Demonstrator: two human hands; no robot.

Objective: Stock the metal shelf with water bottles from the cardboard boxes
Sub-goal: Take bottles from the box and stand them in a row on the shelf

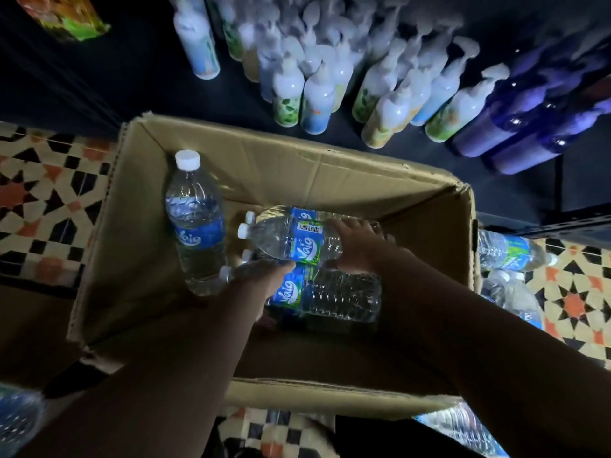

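Note:
An open cardboard box (132,246) sits on the tiled floor below me. One water bottle (195,226) with a white cap and blue label stands upright at its left side. Several more lie on their sides inside. My right hand (355,247) grips the base end of a lying bottle (291,241), caps pointing left. My left hand (261,285) wraps around the neck end of the nearer lying bottle (334,294). The dark metal shelf (575,223) stands beyond the box.
White pump bottles (317,94) and blue bottles (515,133) crowd the shelf's dark surface behind the box. More water bottles (509,249) lie on the patterned floor tiles (39,200) to the right, and others at both bottom corners. A colourful packet (66,18) is at top left.

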